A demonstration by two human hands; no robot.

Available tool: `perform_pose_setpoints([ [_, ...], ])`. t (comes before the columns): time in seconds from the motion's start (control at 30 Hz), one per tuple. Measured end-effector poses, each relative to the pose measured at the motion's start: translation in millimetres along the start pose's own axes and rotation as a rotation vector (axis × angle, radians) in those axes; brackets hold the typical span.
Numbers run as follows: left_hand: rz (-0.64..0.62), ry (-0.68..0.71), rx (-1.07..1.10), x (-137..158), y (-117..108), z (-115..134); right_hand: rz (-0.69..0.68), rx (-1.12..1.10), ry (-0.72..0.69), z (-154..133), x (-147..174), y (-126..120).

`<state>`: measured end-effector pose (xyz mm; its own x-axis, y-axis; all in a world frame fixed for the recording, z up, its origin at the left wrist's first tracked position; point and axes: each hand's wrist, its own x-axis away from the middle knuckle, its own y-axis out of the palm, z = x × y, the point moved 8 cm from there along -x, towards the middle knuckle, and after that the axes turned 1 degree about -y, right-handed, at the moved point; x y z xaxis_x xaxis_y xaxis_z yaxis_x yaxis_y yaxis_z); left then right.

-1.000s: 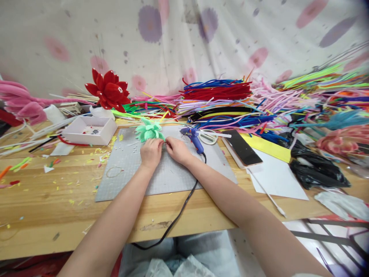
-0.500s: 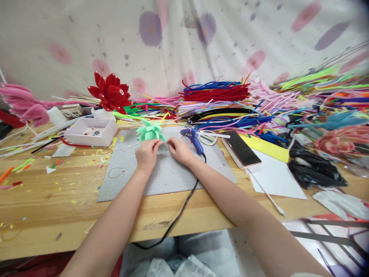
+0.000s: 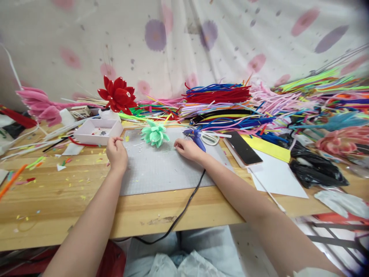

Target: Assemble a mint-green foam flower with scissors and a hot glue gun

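Observation:
A mint-green pipe-cleaner flower [image 3: 155, 134] sits on the grey cutting mat [image 3: 161, 173], between my two hands. My left hand [image 3: 117, 154] is at the mat's left edge, close to the white box [image 3: 98, 131]; its fingers are curled together, and what they hold, if anything, is too small to name. Just right of the flower, my right hand [image 3: 187, 148] rests over the mat with its fingertips pinched; anything between them cannot be made out. Beside that hand lies a blue glue gun [image 3: 196, 137], its black cord running under my forearm.
White-handled scissors [image 3: 210, 138] and a phone [image 3: 245, 148] lie to the right, by yellow and white sheets. Bundles of coloured pipe cleaners [image 3: 217, 94] line the back. A red flower [image 3: 119, 94] and a pink flower [image 3: 40, 104] stand at the left. Scraps dot the wooden table [image 3: 72, 196].
My left hand has moved left, away from the green flower and my right hand, to near the white box. My right hand stays close to the flower. The view has shifted slightly.

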<state>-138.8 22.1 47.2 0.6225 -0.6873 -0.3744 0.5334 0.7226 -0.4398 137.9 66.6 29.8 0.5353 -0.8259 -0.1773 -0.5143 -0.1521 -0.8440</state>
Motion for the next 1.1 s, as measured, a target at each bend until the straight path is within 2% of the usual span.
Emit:
perform_pose_setpoints([
  [0.13,0.024,-0.026,-0.06,2.9,-8.3,-11.0,-0.188,-0.086,0.008,2.8,9.6,-8.4],
  [0.27,-0.161,0.004,-0.198,12.0,3.5,-4.3,-0.457,-0.396,0.155,21.0,35.0,-9.8],
  [0.37,-0.316,0.006,-0.374,19.4,12.0,-3.1,-0.558,-0.525,0.205,34.3,55.7,-18.1],
  [0.47,-0.402,0.066,-0.461,23.5,17.5,-1.9,-0.621,-0.558,0.257,48.4,73.0,-26.6],
  [0.57,-0.428,0.176,-0.466,24.8,23.1,0.7,-0.524,-0.451,0.297,64.6,77.0,-40.5],
  [0.73,-0.478,0.289,-0.405,27.3,35.4,0.5,-0.136,-0.262,0.327,83.5,63.2,-60.9],
  [0.93,-0.458,0.33,-0.401,30.4,40.0,4.5,0.154,-0.255,0.366,92.9,47.7,-47.2],
  [1.03,-0.411,0.311,-0.362,30.8,35.7,10.0,0.227,-0.175,0.37,88.5,44.5,-42.2],
  [1.1,-0.377,0.24,-0.266,30.1,31.2,11.4,0.25,-0.137,0.372,83.8,43.6,-41.2],
])
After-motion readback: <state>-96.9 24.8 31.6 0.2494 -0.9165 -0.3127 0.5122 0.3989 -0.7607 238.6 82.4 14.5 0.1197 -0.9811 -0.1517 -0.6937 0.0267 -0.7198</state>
